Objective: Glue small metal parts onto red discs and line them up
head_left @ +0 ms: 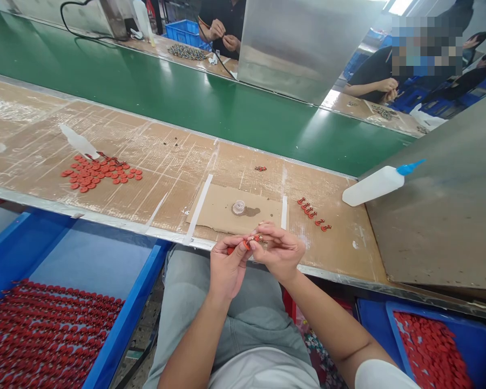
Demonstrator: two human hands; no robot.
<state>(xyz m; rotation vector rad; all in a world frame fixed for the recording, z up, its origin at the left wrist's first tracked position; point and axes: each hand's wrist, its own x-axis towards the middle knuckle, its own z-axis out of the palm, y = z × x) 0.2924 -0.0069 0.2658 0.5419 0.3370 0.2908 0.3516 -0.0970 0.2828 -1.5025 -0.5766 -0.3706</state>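
Nearer us than the clear cup (238,207), our left hand (229,265) and right hand (282,253) grip a red part (247,245) in their fingers (276,233), probably steadying it.

The single view looks from head height, facing forward and steeply down across the bench (174,189). It sits close above the shirt (259,373) and lap (198,292), which fill the near middle. Just beyond them, the left hand (230,265) and right hand (281,251) come together a little below the view's centre. The belt (166,102) crosses farther off, and past it a co-worker's hand (217,29) shows small. The view is wide, taking in a tray (135,289) at near left and a panel (441,216) at right. The bench's edges slant lower toward the right.
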